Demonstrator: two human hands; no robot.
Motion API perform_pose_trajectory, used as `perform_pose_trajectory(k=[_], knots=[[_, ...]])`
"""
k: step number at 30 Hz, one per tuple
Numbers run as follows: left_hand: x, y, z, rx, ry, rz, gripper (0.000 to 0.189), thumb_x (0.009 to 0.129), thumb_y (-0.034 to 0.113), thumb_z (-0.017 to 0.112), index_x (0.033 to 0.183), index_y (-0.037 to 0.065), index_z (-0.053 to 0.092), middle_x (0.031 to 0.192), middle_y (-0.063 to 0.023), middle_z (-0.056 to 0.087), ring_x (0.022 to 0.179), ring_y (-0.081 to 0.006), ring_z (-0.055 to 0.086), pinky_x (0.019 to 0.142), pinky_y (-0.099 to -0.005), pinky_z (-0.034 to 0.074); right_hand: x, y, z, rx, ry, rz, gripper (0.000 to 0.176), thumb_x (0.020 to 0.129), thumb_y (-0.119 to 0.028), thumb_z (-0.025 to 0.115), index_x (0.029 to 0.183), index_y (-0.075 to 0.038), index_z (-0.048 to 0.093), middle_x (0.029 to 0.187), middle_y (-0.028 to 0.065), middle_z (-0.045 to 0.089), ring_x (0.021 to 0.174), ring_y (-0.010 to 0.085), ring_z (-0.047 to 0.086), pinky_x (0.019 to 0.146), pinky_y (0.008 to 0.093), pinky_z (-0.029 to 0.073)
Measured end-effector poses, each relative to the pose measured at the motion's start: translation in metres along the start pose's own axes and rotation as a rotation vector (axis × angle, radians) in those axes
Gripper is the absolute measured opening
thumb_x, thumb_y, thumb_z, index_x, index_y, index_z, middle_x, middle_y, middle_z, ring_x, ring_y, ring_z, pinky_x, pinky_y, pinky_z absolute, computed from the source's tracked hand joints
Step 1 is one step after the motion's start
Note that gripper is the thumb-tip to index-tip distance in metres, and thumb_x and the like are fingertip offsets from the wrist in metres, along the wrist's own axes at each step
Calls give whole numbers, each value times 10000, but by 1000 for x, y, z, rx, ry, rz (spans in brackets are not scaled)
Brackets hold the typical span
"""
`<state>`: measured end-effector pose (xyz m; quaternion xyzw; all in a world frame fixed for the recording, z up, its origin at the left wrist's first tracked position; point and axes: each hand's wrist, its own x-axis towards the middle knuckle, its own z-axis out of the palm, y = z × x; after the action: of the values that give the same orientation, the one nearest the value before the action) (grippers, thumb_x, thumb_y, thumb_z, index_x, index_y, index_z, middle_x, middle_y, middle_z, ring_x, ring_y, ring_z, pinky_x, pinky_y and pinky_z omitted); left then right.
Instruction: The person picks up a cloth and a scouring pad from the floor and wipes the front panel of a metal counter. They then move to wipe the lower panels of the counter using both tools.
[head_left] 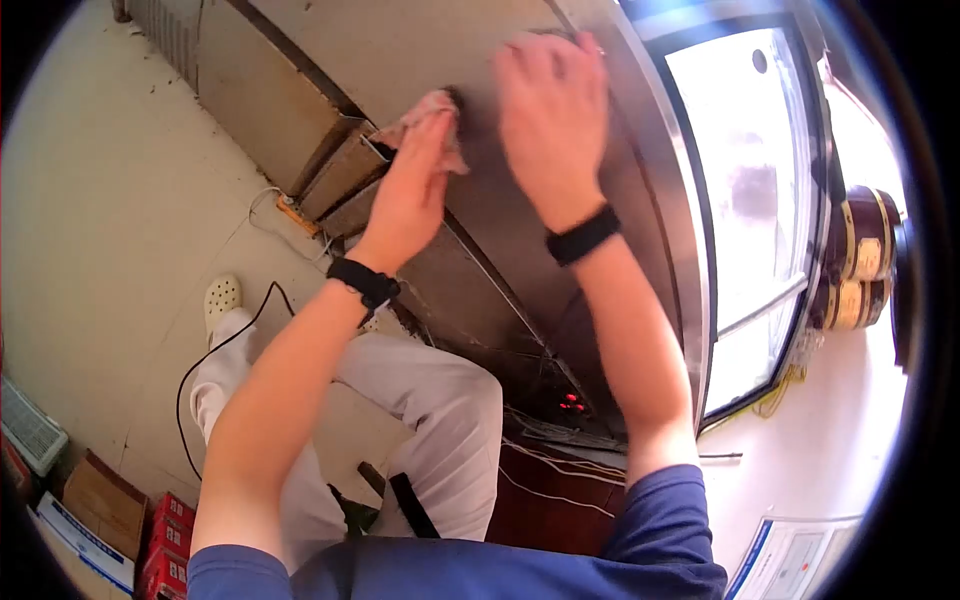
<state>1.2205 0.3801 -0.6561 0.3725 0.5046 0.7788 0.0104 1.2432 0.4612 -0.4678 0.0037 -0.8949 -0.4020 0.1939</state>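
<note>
My left hand (408, 195) presses a crumpled, pale, soiled cloth (435, 120) against the brownish metal panel (400, 40) of a cabinet. Its fingers lie over the cloth, near a small dark spot in the metal. Higher up and to the right, my right hand (553, 120) rests on the same panel with bent, slightly spread fingers. Its palm faces the metal and its fingertips are partly hidden and a little blurred. No object shows in it. Each wrist wears a black band.
A glass-fronted section (745, 190) adjoins the panel at right, with brown barrel-like containers (865, 235) beyond it. Small red lights (572, 403) glow low on the cabinet. A black cable (183, 390) crosses the floor. Red boxes (165, 545) and a cardboard box (105, 500) stand lower left.
</note>
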Motion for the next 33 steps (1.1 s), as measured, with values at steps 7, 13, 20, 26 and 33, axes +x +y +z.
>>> perform_pose_trajectory(k=[7,13,20,26,33], knots=[[16,12,-11,27,-17,12,656,902,-129,485,1538,12,402,1569,-211,420,1482,-371,373,1216,-416,308,-49,17,-7,28,38,6,231,850,-176,604,1061,-134,689,1153,-2,624,1174,230,542,1161,514,327],[2,14,-7,40,-122,10,653,900,-114,506,1533,21,412,1544,-214,442,1445,-387,411,1189,-419,344,2,8,-2,-78,15,-73,181,847,-163,603,1007,-143,684,1149,-19,623,1168,217,541,1175,500,314],[7,20,-15,92,-103,32,623,910,-111,515,1515,13,432,1521,-208,472,1425,-400,429,1165,-421,373,-26,11,-9,-1,39,-46,176,816,-168,646,989,-162,677,1098,-17,600,1151,208,539,1180,511,312],[1,9,-10,-9,-133,-9,601,941,-96,473,1533,-18,402,1582,-217,416,1495,-381,359,1228,-442,286,0,0,-2,73,118,-12,183,851,-195,596,1021,-165,656,1117,-4,592,1152,208,545,1189,452,333],[-2,11,-8,61,-115,29,649,900,-100,519,1531,8,412,1528,-221,471,1451,-410,403,1213,-448,308,8,4,-7,90,92,38,208,824,-163,622,1032,-152,621,1100,10,562,1155,220,527,1176,513,326]])
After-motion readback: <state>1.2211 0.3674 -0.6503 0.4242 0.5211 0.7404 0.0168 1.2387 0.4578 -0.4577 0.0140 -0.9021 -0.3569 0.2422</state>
